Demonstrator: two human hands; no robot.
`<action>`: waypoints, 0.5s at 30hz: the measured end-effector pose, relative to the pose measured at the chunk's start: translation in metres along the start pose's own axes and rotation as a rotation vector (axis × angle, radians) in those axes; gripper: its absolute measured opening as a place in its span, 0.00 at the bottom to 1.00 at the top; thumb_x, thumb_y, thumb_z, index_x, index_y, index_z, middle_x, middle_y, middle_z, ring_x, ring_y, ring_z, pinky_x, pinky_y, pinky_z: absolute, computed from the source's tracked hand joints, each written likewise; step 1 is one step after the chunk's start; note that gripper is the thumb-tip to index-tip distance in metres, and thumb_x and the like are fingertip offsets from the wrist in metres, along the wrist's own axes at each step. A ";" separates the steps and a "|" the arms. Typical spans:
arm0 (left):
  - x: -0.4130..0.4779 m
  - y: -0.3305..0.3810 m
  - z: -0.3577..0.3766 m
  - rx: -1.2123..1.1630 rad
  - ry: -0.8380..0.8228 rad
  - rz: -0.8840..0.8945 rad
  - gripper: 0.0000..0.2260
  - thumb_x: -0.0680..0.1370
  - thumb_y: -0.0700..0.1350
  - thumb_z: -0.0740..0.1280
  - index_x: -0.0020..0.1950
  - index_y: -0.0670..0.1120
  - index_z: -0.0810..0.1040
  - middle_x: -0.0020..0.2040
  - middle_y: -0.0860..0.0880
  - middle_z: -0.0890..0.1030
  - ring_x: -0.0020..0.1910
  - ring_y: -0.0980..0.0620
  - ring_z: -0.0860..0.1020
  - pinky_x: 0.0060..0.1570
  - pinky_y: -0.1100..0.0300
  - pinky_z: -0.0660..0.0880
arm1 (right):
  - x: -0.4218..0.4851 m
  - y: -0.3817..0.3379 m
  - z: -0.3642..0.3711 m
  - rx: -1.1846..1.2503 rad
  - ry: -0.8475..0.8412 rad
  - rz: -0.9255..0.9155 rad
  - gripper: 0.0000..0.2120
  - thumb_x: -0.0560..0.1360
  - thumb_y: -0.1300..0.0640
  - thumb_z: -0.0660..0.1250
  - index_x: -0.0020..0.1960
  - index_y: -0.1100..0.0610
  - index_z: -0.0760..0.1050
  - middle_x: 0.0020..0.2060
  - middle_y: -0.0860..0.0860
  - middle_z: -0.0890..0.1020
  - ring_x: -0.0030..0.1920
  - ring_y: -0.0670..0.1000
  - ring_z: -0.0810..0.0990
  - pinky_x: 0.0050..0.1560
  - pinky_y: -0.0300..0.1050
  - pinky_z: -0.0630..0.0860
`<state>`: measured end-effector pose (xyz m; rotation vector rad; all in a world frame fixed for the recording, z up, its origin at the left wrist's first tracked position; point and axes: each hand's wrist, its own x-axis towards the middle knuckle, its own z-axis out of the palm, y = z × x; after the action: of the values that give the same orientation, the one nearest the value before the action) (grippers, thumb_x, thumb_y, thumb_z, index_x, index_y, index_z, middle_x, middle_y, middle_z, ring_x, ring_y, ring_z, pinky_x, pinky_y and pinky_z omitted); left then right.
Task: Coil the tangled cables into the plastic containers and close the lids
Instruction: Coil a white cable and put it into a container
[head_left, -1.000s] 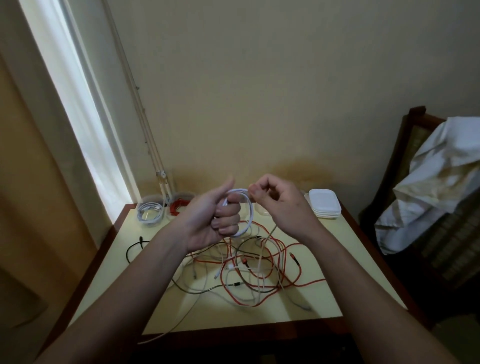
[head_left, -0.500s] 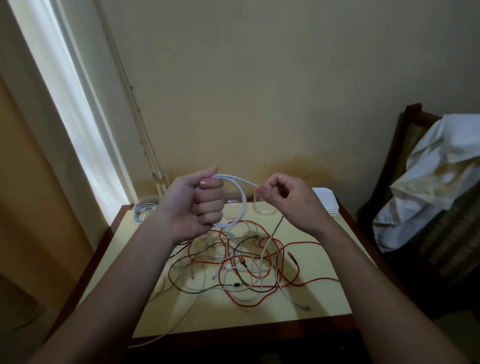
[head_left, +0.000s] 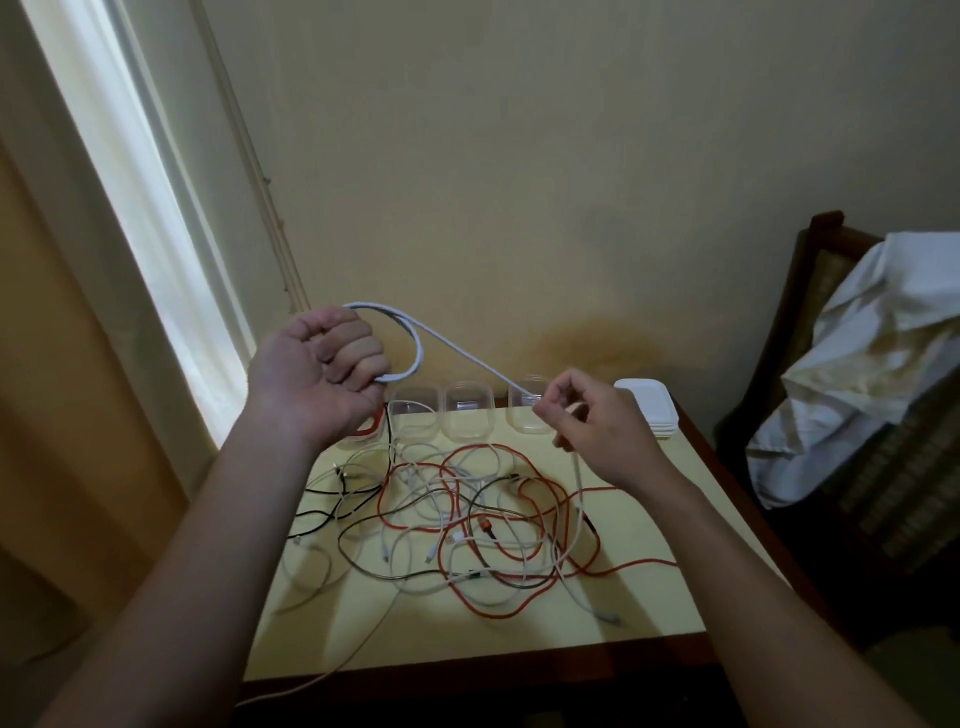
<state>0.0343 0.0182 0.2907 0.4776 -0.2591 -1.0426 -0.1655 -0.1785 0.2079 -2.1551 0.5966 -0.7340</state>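
My left hand (head_left: 322, 369) is raised above the table's back left, fingers curled round loops of a white cable (head_left: 415, 338). That cable runs taut down to my right hand (head_left: 592, 421), which pinches it; its free end hangs to the table. A tangle of red, white and black cables (head_left: 467, 519) lies on the yellow table (head_left: 649, 597). Three clear plastic containers (head_left: 467, 415) stand open along the back edge. Another container (head_left: 369, 428) with a red cable in it is partly hidden behind my left wrist.
A stack of white lids (head_left: 649, 410) sits at the table's back right corner. To the right of the table stands a wooden chair (head_left: 831, 312) draped with white cloth. One white cable hangs over the table's front edge (head_left: 311, 686). A wall is close behind.
My left hand has risen and moved left with the coil. My hands have drawn apart, so a longer taut stretch of white cable spans between them.
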 end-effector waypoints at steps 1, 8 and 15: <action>-0.001 0.004 0.001 -0.014 0.003 0.047 0.10 0.72 0.41 0.58 0.31 0.48 0.65 0.25 0.54 0.58 0.22 0.56 0.55 0.23 0.63 0.54 | -0.002 0.004 0.002 -0.073 -0.020 0.011 0.06 0.80 0.53 0.70 0.45 0.51 0.76 0.40 0.49 0.82 0.33 0.47 0.82 0.38 0.46 0.81; -0.003 0.017 0.004 0.185 0.082 0.049 0.11 0.70 0.39 0.59 0.31 0.50 0.61 0.25 0.54 0.56 0.23 0.55 0.53 0.24 0.63 0.51 | -0.021 0.009 0.021 0.042 -0.055 0.062 0.07 0.77 0.48 0.73 0.52 0.47 0.78 0.39 0.46 0.80 0.38 0.46 0.79 0.42 0.45 0.79; -0.002 -0.021 0.008 0.379 -0.024 -0.236 0.09 0.72 0.42 0.57 0.33 0.51 0.63 0.22 0.54 0.56 0.23 0.55 0.48 0.24 0.61 0.46 | 0.000 -0.027 0.044 0.072 0.077 -0.035 0.29 0.78 0.43 0.70 0.75 0.46 0.65 0.67 0.42 0.73 0.63 0.43 0.74 0.59 0.42 0.74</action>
<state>0.0141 0.0090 0.2873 0.8532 -0.4330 -1.2349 -0.1310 -0.1398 0.2055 -2.0829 0.5655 -0.8481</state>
